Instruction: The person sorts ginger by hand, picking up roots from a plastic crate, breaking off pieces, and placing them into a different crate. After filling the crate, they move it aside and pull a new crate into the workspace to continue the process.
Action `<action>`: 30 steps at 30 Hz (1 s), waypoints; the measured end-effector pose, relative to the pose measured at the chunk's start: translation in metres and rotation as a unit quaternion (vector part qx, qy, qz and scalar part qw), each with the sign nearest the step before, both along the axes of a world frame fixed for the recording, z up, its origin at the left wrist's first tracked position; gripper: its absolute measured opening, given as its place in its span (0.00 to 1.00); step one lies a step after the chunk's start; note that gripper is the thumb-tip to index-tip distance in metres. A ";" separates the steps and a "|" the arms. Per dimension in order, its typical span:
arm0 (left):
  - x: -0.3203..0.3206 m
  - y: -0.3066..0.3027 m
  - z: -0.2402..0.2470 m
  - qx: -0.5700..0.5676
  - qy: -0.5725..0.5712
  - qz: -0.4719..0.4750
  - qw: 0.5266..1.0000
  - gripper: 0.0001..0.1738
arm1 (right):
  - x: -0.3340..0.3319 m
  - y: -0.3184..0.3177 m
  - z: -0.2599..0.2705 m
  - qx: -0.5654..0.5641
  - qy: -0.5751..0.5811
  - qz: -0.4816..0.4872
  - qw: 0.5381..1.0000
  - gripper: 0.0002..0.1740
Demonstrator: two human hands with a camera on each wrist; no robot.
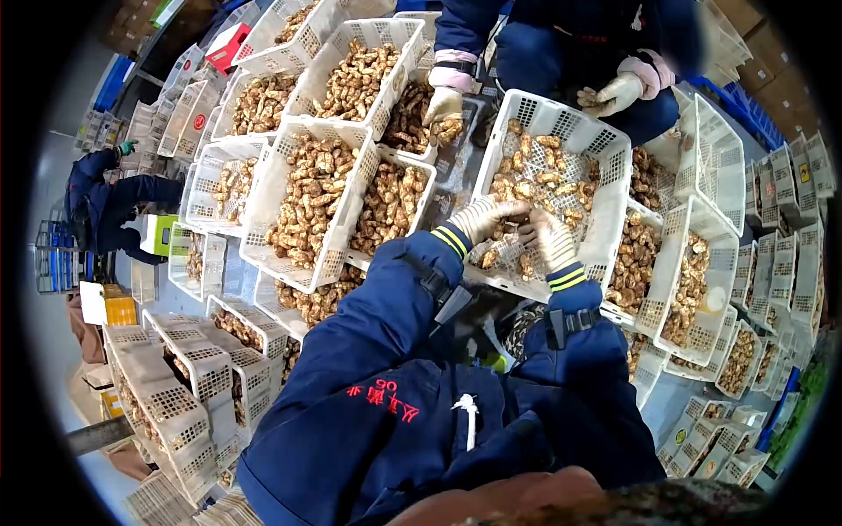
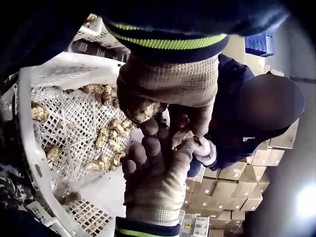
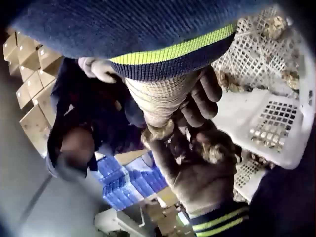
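Both hands wear pale knitted gloves with dark fingers and meet above the near edge of a white perforated crate (image 1: 602, 254), which holds knobbly brown-and-cream pieces (image 1: 548, 180) like mushrooms. The left hand (image 1: 491, 219) (image 2: 170, 84) (image 3: 197, 182) curls its fingers round one such piece (image 2: 145, 110) (image 3: 213, 152). Facing it, the right hand (image 1: 553, 238) (image 2: 158, 182) (image 3: 165, 96) has bent fingers and its thumb against a smaller piece (image 2: 181, 139) (image 3: 159, 132), which it pinches close to the left thumb. The fingertips partly hide both pieces.
Filled crates (image 1: 307, 197) (image 1: 693, 280) stand on both sides. Across the crate a gloved person (image 1: 605, 92) crouches, one hand over another crate. A second person (image 1: 110, 197) is at the far left. Cardboard boxes (image 2: 205, 197) are stacked behind.
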State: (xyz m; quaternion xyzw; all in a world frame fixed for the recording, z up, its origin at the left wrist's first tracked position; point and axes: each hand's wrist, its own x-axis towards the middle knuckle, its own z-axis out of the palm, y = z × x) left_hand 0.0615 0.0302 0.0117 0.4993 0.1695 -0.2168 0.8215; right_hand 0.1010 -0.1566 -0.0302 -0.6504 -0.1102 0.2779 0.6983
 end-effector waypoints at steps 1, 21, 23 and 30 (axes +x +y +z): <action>0.000 -0.002 0.001 0.003 -0.018 0.043 0.999 0.20 | 0.011 -0.002 -0.004 -0.063 0.051 -0.011 0.997 0.24; 0.004 -0.001 -0.014 -0.090 -0.044 0.130 0.987 0.12 | 0.020 -0.009 -0.120 -0.632 -0.138 0.367 0.669 0.36; 0.005 0.000 -0.019 -0.083 -0.030 0.127 0.988 0.12 | 0.020 -0.012 -0.119 -0.632 -0.133 0.366 0.670 0.35; 0.006 0.001 -0.020 -0.070 -0.030 0.114 0.991 0.12 | 0.020 -0.012 -0.116 -0.630 -0.113 0.362 0.677 0.34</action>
